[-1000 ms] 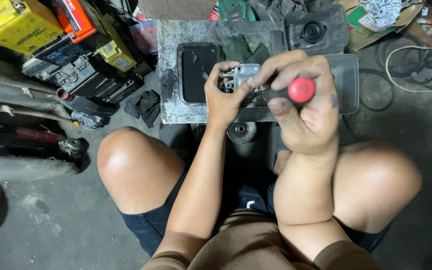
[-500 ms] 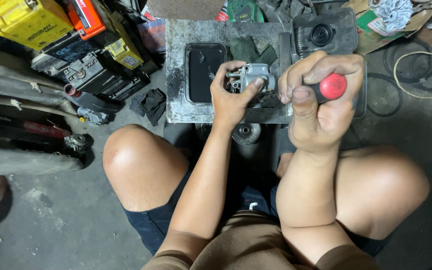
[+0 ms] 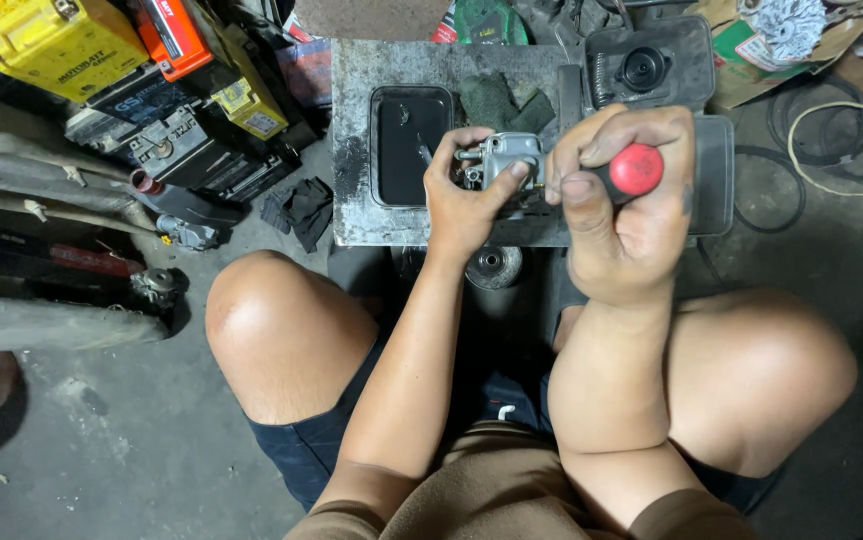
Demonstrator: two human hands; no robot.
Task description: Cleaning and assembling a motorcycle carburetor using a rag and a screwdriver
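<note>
Carburetor [image 3: 504,158], small stiff metal lump, looks greasy-slippery: left hand [image 3: 463,195] clamps its body while right hand [image 3: 623,205], at 3 o'clock, fists the red-handled screwdriver [image 3: 634,168].

Red screwdriver handle [image 3: 636,168], silver-grey carburettor [image 3: 507,156], black tray [image 3: 409,145] on the grey desk [image 3: 356,210]; yellow battery [image 3: 46,45] at ten o'clock.

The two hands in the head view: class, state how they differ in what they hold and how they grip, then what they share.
The left hand holds a small grey metal engine part, fingers spread around it; the right hand is a closed fist around a red-handled tool. The left hand sits lower and flatter; the right hand stands higher, nearer the camera. Both are grimy and meet over the worn metal plate.
</note>
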